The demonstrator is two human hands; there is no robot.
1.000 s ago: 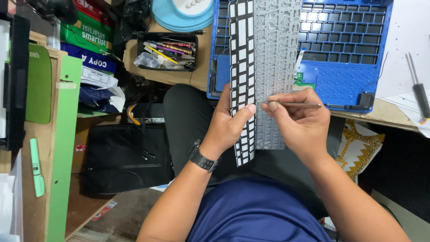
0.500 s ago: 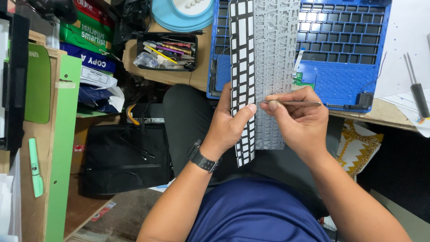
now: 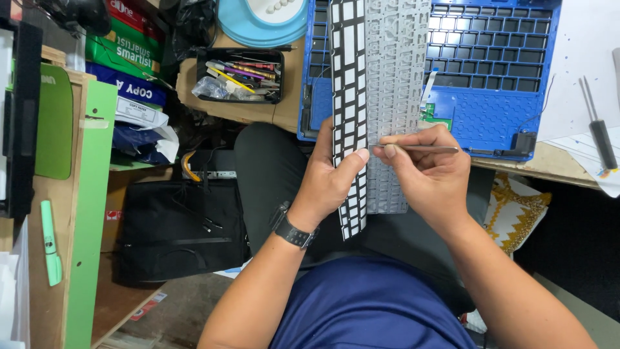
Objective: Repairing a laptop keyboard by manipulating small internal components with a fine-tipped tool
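My left hand [image 3: 328, 182] grips a long keyboard assembly held upright over my lap: a black key frame [image 3: 345, 97] with white openings on the left and a grey metal backing plate [image 3: 397, 71] on the right. My thumb presses on its face. My right hand [image 3: 431, 178] pinches thin metal tweezers [image 3: 420, 148], their tip touching the seam between frame and plate. A black watch [image 3: 294, 229] sits on my left wrist.
A blue laptop shell [image 3: 497, 84] lies on the wooden desk [image 3: 555, 165] behind the keyboard. A black tray of small tools [image 3: 242, 74], a light blue round dish [image 3: 258, 26], a screwdriver [image 3: 600, 132], a black bag [image 3: 177, 229] on the floor and green shelving [image 3: 90, 194] surround me.
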